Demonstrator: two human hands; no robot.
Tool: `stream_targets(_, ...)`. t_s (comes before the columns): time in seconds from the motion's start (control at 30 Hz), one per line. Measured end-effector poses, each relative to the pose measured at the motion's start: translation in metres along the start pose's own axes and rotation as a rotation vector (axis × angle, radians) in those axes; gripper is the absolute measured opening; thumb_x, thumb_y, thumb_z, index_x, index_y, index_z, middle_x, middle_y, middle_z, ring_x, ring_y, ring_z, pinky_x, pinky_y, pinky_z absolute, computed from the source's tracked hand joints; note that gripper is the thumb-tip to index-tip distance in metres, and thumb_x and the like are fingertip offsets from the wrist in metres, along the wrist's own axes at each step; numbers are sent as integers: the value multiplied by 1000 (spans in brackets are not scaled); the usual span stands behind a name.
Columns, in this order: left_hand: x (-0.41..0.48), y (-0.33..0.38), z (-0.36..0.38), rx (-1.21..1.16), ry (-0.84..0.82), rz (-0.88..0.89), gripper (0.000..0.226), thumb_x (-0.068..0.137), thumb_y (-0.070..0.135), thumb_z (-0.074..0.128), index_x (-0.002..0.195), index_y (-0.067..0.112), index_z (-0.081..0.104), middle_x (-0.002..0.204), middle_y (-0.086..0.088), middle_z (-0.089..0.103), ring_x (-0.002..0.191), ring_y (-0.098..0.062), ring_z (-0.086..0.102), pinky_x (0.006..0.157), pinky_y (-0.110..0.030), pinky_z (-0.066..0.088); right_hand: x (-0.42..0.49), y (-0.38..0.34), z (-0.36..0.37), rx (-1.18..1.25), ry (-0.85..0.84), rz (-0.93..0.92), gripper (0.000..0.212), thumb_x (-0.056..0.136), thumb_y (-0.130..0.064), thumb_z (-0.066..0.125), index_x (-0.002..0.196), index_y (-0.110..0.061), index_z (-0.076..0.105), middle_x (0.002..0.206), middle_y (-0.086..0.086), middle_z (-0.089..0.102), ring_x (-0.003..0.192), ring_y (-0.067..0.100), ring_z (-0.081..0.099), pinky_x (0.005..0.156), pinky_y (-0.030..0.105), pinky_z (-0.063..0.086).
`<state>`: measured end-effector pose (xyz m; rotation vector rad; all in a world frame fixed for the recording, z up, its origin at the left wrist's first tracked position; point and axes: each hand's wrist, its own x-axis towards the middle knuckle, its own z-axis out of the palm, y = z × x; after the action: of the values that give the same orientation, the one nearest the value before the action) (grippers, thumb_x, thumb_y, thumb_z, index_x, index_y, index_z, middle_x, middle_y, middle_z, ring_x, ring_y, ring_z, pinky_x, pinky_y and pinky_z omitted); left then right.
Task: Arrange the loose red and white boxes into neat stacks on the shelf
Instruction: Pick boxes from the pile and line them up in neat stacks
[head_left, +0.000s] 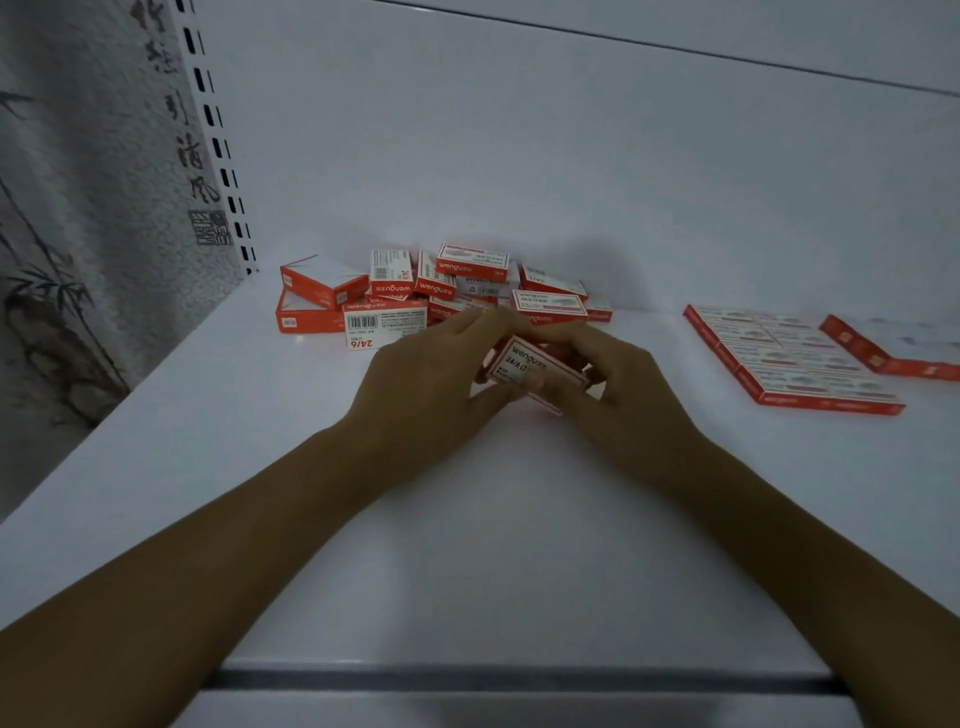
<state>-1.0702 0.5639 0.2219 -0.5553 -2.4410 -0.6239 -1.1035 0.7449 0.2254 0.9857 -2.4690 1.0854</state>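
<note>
- Two bare forearms reach in from the bottom corners and meet over the middle of the white shelf (493, 545). A dark strip (519, 678) runs along the shelf's front edge beneath them.
- The left hand (431, 379) grasps the held box (524, 366) at its left end, with the thumb under the near edge and the fingers curled over the far side.
- The right hand (623, 384) grasps the same box at its right end, fingers curled round it.
- The held box is raised just above the shelf, in front of the loose pile (441, 291). Its white printed face is turned up and tilted toward the camera. Its long axis runs from far left to near right, and the lettering reads along that axis.
- A red and white edge shows under the box; I cannot tell whether it belongs to a second box.
- The loose pile lies against the back panel (519, 156), left of centre. Its boxes point every way, some flat, some on edge, some leaning on each other.
- Well apart to the right, a flat layer of boxes (795, 358) lies side by side, faces up, with red edges lined up.
- Further boxes (893, 348) lie beside it at the right edge.
- A white slotted upright (218, 135) stands at the left.
- Beyond the upright hangs a grey wall hanging (78, 208) with ink bamboo and calligraphy.
</note>
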Motion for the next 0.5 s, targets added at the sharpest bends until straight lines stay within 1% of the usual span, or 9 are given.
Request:
stream_targets(0.07, 2, -3, 0, -15, 12, -31, 35, 83, 35, 66, 114, 27, 53, 106, 9, 63, 79, -9, 60, 65, -31, 53, 0, -2, 1, -2, -16, -13, 42, 83, -34, 64, 122, -28, 49, 105, -19, 56, 89, -15, 54, 74, 2, 42)
stream_targets(0.1, 2, -4, 0, -31, 11, -51, 33, 83, 32, 67, 112, 25, 53, 104, 9, 64, 77, -9, 59, 66, -31, 53, 0, -3, 1, -4, -23, 1, 48, 80, -33, 68, 124, -26, 49, 105, -19, 55, 88, -15, 54, 74, 2, 42)
stream_targets(0.2, 3, -5, 2, -112, 2, -135, 28, 84, 27, 66, 109, 23, 54, 95, 12, 62, 67, -1, 56, 65, -18, 48, 1, -2, -1, -37, -35, 55, 61, 75, -29, 74, 128, -23, 45, 105, -15, 56, 86, -11, 54, 73, 1, 41)
stream_targets(0.27, 3, -5, 3, -216, 1, -212, 24, 85, 26, 66, 105, 24, 53, 90, 17, 59, 65, 2, 58, 62, -9, 44, 0, -2, -1, -52, -56, 106, 66, 75, -27, 75, 130, -24, 40, 105, -16, 54, 85, -9, 53, 73, 0, 41)
stream_targets(0.3, 3, -5, 4, -272, 0, -247, 22, 85, 25, 66, 103, 26, 52, 88, 20, 58, 65, 3, 59, 60, -7, 44, 0, -1, -1, -43, -55, 130, 68, 75, -26, 75, 132, -24, 38, 104, -18, 53, 84, -8, 54, 72, 0, 42)
stream_targets(0.33, 3, -5, 4, -324, 2, -278, 21, 85, 25, 65, 101, 27, 51, 86, 21, 59, 67, 3, 60, 60, -7, 46, 1, -1, 0, -9, -42, 153, 69, 75, -26, 75, 132, -24, 37, 102, -20, 53, 83, -6, 56, 72, 2, 44)
stream_targets(0.4, 4, -4, 3, -417, 16, -336, 21, 86, 24, 65, 98, 26, 48, 86, 21, 59, 68, 2, 63, 63, -10, 51, 3, -1, -1, 134, 1, 214, 66, 75, -27, 74, 131, -23, 38, 101, -19, 59, 82, 2, 63, 73, 12, 51)
stream_targets(0.47, 6, -2, 2, -533, 37, -396, 20, 86, 25, 65, 94, 26, 47, 89, 17, 60, 70, -3, 66, 65, -19, 56, 4, 0, -3, 297, 14, 290, 52, 77, -26, 72, 123, -20, 47, 103, -10, 67, 85, 9, 67, 78, 26, 56)
stream_targets(0.5, 7, -1, 1, -601, 50, -422, 19, 86, 25, 64, 93, 26, 46, 90, 15, 62, 71, -6, 68, 66, -23, 58, 5, 0, -4, 349, 1, 305, 43, 78, -24, 70, 117, -18, 54, 102, -7, 69, 85, 11, 68, 80, 30, 56)
